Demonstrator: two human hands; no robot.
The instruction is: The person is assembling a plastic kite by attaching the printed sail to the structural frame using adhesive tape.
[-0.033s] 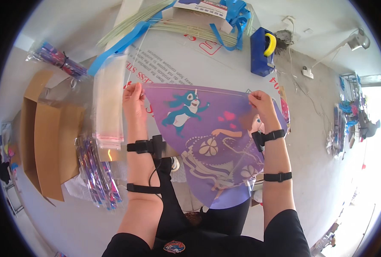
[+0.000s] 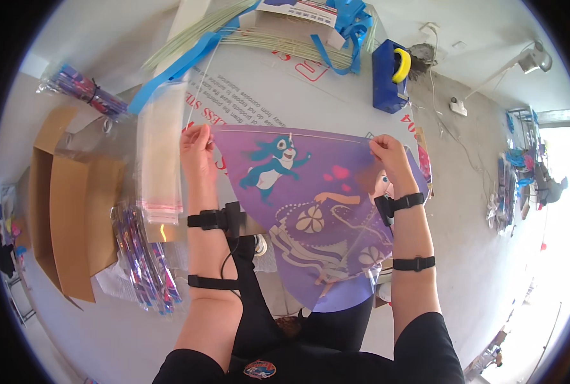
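A thin purple kite (image 2: 249, 153) is stretched out in front of me, printed with a blue-and-white animal, pink hearts and a figure in a skirt. Its far edge is nearly straight, with a thin pale rod (image 2: 326, 136) along it. My left hand (image 2: 196, 150) is closed in a pinch at the kite's far left corner. Farther right, the thumb and fingers of my right hand (image 2: 390, 152) pinch the same edge, covering part of the printed figure. The lower part of the kite hangs over my lap.
Beyond the kite, a film-covered worktable (image 2: 297, 77) bears a blue tape dispenser (image 2: 387, 77), blue ribbon (image 2: 176, 70), pale thin sticks (image 2: 278, 42) and a small box (image 2: 301, 11). Clear plastic sleeves (image 2: 160, 147) lie left. An open carton (image 2: 70, 217) and wrapped bundles (image 2: 145, 259) stand farther left.
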